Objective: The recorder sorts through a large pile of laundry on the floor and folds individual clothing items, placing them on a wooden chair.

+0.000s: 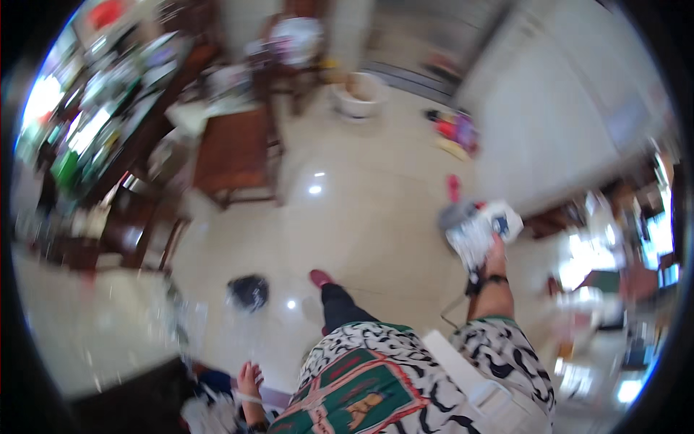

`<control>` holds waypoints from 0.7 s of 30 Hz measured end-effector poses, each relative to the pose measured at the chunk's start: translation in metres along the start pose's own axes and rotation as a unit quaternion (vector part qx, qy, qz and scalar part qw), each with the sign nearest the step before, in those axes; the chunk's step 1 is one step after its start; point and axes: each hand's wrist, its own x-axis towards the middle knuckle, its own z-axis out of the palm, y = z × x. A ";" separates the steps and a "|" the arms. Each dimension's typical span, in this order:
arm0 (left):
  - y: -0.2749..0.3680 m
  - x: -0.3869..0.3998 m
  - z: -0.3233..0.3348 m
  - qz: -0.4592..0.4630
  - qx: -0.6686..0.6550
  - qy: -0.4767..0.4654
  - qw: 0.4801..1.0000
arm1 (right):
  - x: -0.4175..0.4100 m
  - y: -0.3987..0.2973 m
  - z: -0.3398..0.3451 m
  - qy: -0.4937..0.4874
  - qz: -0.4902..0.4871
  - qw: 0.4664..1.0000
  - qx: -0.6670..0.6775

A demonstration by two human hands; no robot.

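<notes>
My right hand (495, 250) is stretched out to the right and grips a crumpled white plastic bag (470, 238) with a dark blue print. Behind the bag a grey object (454, 214) partly shows; blur hides what it is. At the lower left, my left hand (250, 378) is raised beside my body, its fingers slightly bent and apart, with nothing visible in it. Near it lie white and dark blue cloth-like items (209, 407). A tied-looking black plastic bag (248, 293) lies on the tiled floor, left of my foot in a red shoe (320, 278).
A brown wooden chair (233, 154) stands by a crowded table (146, 130) at left. A white bucket (358, 97) stands at the back. Colourful items (456, 133) and a pink object (453, 187) lie near the large white panel (547, 119). The view is blurred.
</notes>
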 end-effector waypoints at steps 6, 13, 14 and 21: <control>-0.013 -0.025 -0.014 0.017 -0.041 0.010 0.999 | 0.103 0.150 0.019 0.071 0.227 0.859 -0.453; -0.055 -0.029 -0.049 -0.011 -0.196 0.115 0.974 | 0.045 0.303 0.381 -0.357 0.291 0.814 -0.353; -0.047 -0.034 -0.045 -0.020 -0.226 0.136 0.964 | 0.055 0.320 0.415 -0.361 0.270 0.820 -0.351; -0.037 -0.059 -0.033 -0.118 -0.248 0.229 0.934 | 0.138 0.404 0.586 -0.305 0.129 0.846 -0.417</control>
